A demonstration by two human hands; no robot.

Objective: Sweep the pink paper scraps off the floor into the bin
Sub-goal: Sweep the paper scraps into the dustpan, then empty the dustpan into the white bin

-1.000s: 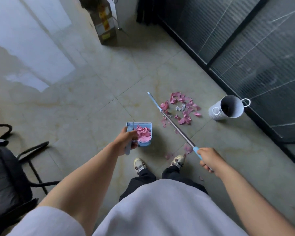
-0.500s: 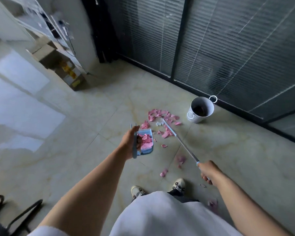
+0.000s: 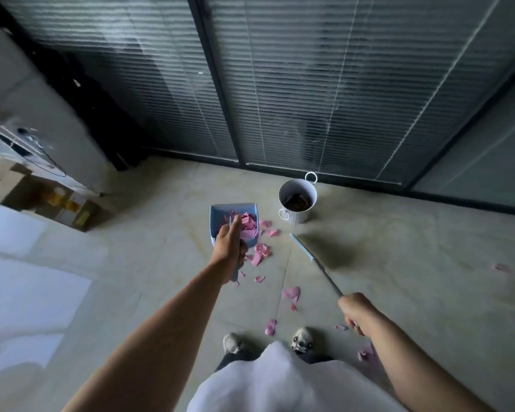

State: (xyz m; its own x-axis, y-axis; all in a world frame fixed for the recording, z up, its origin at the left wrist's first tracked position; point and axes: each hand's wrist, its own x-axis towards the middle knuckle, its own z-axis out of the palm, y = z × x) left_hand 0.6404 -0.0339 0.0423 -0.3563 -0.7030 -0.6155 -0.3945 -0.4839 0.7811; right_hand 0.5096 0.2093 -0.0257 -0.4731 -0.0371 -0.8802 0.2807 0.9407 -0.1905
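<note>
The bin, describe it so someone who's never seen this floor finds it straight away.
Look along the dark blinds wall. At its foot stands the white bin, a small bucket with ring handles, beyond the blue dustpan.

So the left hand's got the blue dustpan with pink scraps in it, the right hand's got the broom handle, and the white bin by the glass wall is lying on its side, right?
Not quite. In the head view the bin stands upright by the glass wall, its open mouth facing up. The rest holds: the left hand holds the blue dustpan with pink scraps in it, and the right hand grips the broom handle.
</note>
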